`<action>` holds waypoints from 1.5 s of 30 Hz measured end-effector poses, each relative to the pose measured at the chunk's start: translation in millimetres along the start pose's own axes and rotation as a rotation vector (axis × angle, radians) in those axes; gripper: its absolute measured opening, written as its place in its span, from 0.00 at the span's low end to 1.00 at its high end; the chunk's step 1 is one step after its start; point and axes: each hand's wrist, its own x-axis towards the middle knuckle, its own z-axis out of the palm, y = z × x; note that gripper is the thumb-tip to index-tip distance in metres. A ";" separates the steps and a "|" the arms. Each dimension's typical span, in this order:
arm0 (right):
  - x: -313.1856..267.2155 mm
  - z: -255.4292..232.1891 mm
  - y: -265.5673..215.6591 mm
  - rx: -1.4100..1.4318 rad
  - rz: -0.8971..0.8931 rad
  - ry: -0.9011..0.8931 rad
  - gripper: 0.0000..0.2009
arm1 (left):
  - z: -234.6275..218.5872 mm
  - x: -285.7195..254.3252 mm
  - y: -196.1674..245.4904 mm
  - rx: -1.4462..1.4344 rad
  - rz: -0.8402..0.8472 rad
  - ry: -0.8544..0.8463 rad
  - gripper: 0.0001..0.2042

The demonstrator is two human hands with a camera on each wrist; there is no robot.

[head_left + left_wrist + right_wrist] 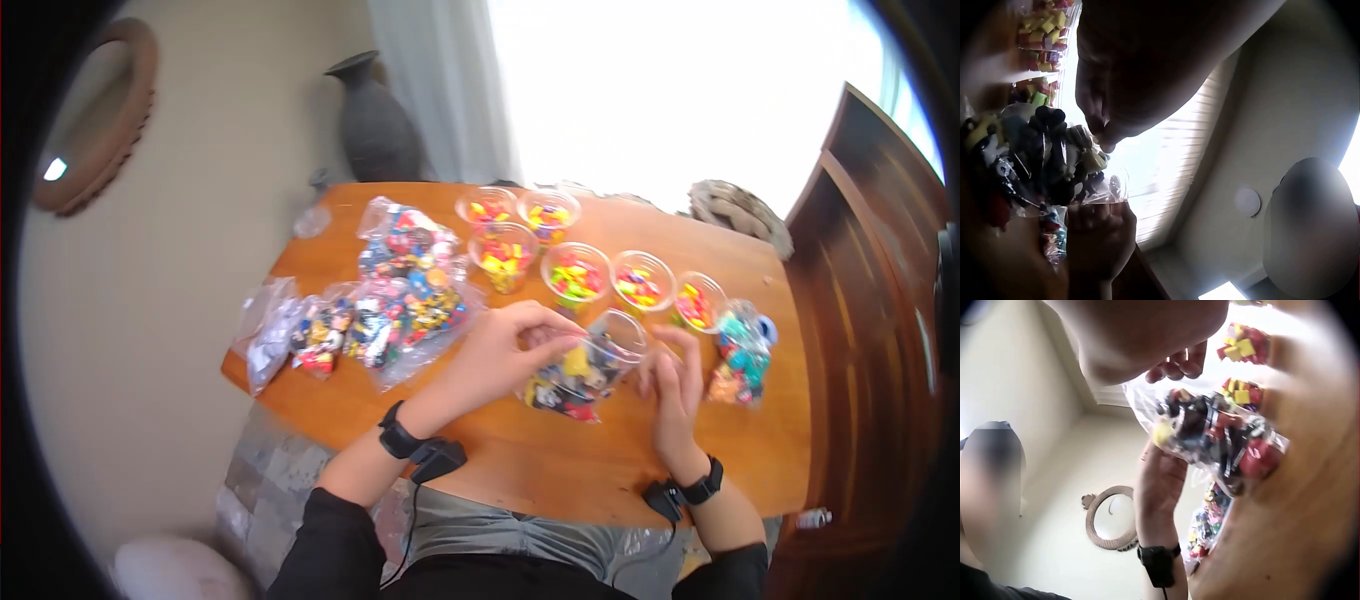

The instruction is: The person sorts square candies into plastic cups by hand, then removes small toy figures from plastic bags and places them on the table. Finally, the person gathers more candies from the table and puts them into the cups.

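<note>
A clear plastic bag of small mixed toy figures, with black, white, yellow and red pieces, is held over the near part of the table. My left hand pinches its upper edge between thumb and fingers. On the bag's other side is my right hand, its fingers loosely bent right at the clear round edge. In the right wrist view the fingers of that hand hang apart over the bag. The left wrist view shows dark and white figures through the plastic.
Several clear cups of bright pieces stand across the back of the wooden table. Larger bags of small toys lie at left, beside a crumpled clear bag. A bag of teal and orange pieces lies at right.
</note>
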 end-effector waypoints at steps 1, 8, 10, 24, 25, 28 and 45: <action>-7.2 -4.2 14.9 0.003 0.022 0.009 0.13 | -4.6 -1.5 2.7 0.033 -0.013 0.034 0.12; -20.1 2.8 34.0 0.125 0.360 -0.085 0.10 | -30.9 -31.3 27.2 -0.243 -0.245 -0.090 0.09; -18.6 1.5 34.9 0.131 0.375 -0.091 0.10 | -37.1 -43.0 27.0 -0.270 -0.251 -0.011 0.09; -17.6 1.4 31.7 0.090 0.410 -0.075 0.09 | -226.6 -20.7 14.9 0.191 0.186 1.025 0.12; -17.6 0.5 31.8 0.090 0.409 -0.078 0.09 | -244.1 -14.0 -1.1 0.265 0.246 1.032 0.13; -16.7 -1.5 31.3 0.073 0.424 -0.125 0.09 | -264.3 -7.7 -49.9 0.363 0.215 1.068 0.13; -16.8 0.4 31.0 0.019 0.413 -0.115 0.09 | -114.9 -64.0 44.3 0.318 -0.090 0.388 0.07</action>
